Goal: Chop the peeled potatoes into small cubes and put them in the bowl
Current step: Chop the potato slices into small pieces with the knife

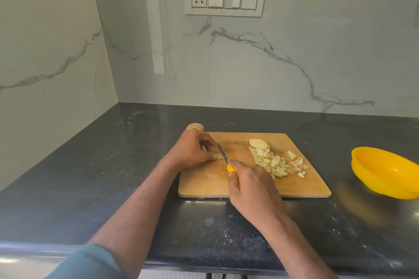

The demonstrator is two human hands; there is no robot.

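Dark speckled counter (90, 188), marble wall behind. Nearest, right hand (251, 190) curled round yellow-handled knife (224, 157), blade down on wooden board (294, 186). Just beyond, left hand (192, 152) pinching a small potato piece (218, 156), grip narrow. Likely wet, slippery, firm: best held low, fingertips tucked. Cubes (278, 162) heaped mid-board; yellow bowl (385, 172) well right, seemingly without cubes.
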